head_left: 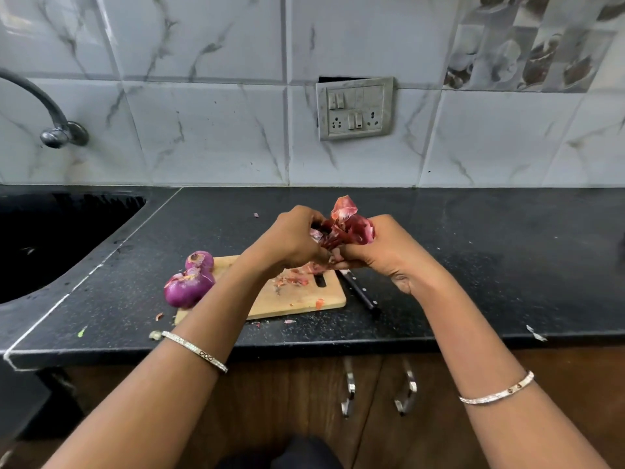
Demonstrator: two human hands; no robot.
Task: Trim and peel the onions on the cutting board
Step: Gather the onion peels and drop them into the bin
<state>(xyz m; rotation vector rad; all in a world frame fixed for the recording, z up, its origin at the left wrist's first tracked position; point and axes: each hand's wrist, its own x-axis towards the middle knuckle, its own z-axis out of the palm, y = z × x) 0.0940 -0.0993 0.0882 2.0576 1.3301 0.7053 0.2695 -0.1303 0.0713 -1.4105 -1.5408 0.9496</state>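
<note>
Both hands up over the board [297,299]: right hand [382,252] is closed round an onion [355,231], left hand [291,238] pinching at its loose skin [343,206]. So I'm mid-peel on this one. Two more onions [189,286] sit at the board's left end, knife [360,291] just beside its right edge on the bench [473,265]. Next I reckon: strip the skin clean off.

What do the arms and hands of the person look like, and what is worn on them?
Both forearms are bare, with no sleeves and no gloves. The left hand and the right hand each have a thin silver bangle behind them: left bangle, right bangle. No rings are visible.
</note>
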